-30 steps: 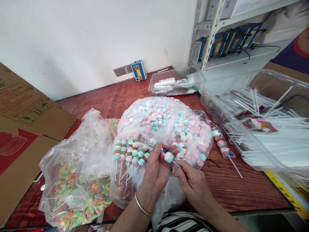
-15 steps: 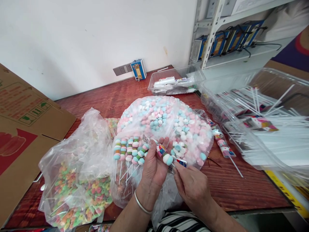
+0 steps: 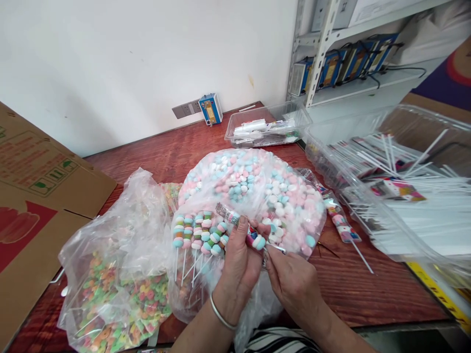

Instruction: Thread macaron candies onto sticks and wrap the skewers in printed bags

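My left hand (image 3: 240, 260) is closed round a candy skewer in a clear printed sleeve (image 3: 235, 221), its top end sticking out up-left of my fingers. My right hand (image 3: 290, 279) pinches the lower end of the same skewer, right beside a white-and-blue candy piece (image 3: 258, 242). Both hands hover over a big clear bag of pink, blue and white candies (image 3: 257, 186). Several finished pastel skewers (image 3: 198, 233) on white sticks lie just left of my left hand.
A clear bag of multicoloured ring candies (image 3: 117, 289) lies at the left beside a cardboard box (image 3: 33, 196). A wrapped skewer (image 3: 342, 225) lies on the red wooden table (image 3: 154, 152). A clear tray of white sticks (image 3: 412, 186) stands right, a smaller clear tray (image 3: 268, 127) behind.
My left fingers have closed tighter round the sleeved skewer and turned it a little. My right hand has stayed at its lower end. The view shifted slightly.
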A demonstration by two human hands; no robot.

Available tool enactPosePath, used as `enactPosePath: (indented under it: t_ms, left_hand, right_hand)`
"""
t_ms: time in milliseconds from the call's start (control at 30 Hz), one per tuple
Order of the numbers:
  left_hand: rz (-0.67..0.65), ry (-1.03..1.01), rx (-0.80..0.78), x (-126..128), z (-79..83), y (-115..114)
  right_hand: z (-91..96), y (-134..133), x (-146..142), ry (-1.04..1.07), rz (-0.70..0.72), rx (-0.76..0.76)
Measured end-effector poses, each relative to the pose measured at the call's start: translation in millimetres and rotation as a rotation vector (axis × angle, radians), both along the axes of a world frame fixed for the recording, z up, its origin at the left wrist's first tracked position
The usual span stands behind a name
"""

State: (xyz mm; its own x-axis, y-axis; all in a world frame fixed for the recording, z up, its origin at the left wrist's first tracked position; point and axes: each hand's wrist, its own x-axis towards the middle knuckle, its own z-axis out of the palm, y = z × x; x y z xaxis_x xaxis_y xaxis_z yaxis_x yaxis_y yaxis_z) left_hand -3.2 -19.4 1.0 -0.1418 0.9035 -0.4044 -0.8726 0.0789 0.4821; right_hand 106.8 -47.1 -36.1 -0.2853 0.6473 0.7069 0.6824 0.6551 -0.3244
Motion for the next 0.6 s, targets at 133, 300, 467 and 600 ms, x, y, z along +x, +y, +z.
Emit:
enactPosePath:
  t_ms: [133,300,467,600]
  left_hand:
    - [-0.092,0.085,0.049,13,-4.0,-11]
    - [0.002,-0.018,-0.034,-7,1.0,2]
    - [0.059,-0.19,-0.002,-24,9.2,19]
    - [0.084,-0.258,-0.089,-15,10.4,21]
  right_hand:
    - [-2.0,3,1,0.015,-0.029,-0.075]
    - [0.5,-2,4,0.105,0.087,-0.24]
    - [-1.5,-5,4,0.069,0.079,-0.117]
    - [-1.4,-4,2,-0.042,0.022,0.043]
